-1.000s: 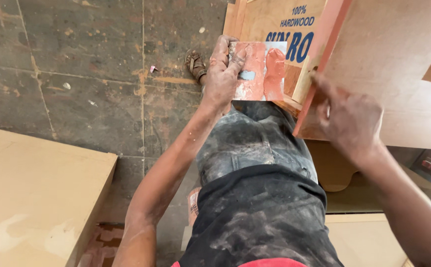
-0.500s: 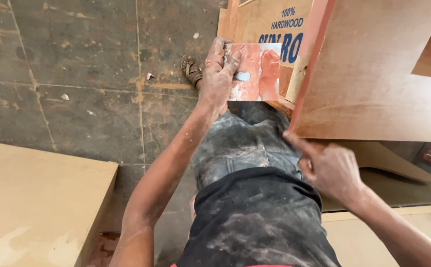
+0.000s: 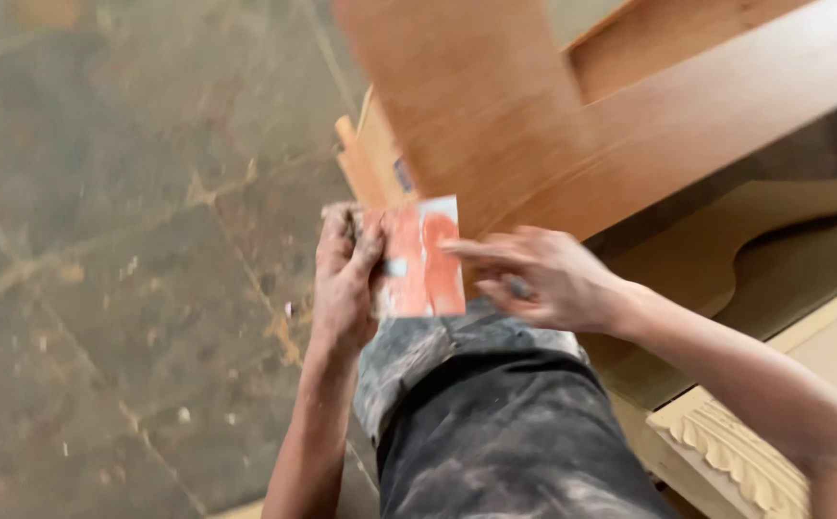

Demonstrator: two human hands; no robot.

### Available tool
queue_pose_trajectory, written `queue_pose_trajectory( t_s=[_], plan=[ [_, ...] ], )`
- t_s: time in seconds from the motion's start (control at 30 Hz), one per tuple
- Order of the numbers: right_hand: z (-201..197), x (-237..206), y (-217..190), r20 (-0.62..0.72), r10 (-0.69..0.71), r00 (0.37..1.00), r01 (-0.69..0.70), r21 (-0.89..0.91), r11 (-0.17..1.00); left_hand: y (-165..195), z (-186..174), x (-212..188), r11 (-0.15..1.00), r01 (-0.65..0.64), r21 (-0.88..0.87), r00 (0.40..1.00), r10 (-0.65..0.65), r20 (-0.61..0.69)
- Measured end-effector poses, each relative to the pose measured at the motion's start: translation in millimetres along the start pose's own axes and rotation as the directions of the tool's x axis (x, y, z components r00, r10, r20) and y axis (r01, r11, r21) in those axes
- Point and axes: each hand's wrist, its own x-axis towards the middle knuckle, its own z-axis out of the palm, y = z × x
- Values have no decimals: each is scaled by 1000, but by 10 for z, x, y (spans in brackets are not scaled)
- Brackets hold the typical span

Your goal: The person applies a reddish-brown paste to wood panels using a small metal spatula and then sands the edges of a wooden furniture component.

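Observation:
My left hand (image 3: 344,274) grips the left edge of a small sheet of sandpaper (image 3: 422,258), pale with orange-red worn patches, held upright in front of me. My right hand (image 3: 541,277) is beside it, its fingers spread and the fingertips touching the sheet's right edge. Just behind both hands stands a reddish-brown wooden frame (image 3: 495,115) with a broad upright piece and a crosspiece running to the right. My dusty dark trousers (image 3: 495,423) fill the lower middle.
A stained stone floor (image 3: 130,240) spreads over the left. A light plywood board (image 3: 366,159) shows behind the frame. On the right lie flat brown boards (image 3: 784,240) and a pale carved wooden moulding (image 3: 736,452).
My right hand let go of the wooden frame and came over to the sandpaper. The view swung, so the frame now stands higher and the light board at lower left is out of sight.

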Motion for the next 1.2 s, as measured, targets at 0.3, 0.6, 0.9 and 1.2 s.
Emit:
queue_pose_trajectory(
  t_s=[0.3,0.6,0.9,1.2],
  plan=[
    [-283,-286,155,59,-25,998,7,296,955,68,670,143,996,86,40,996,-87,16],
    [-805,-520,1205,-19,-93,995,86,598,797,-477,1375,441,999,-46,9,962,47,-267],
    [-840,24,2449,-152,-633,760,650,203,732,-1190,2122,510,919,-369,-140,883,300,-360],
    [-1292,331,2336,91,-923,373,906,178,383,-1604,2447,43,739,-673,-20,564,496,-660]
  ],
)
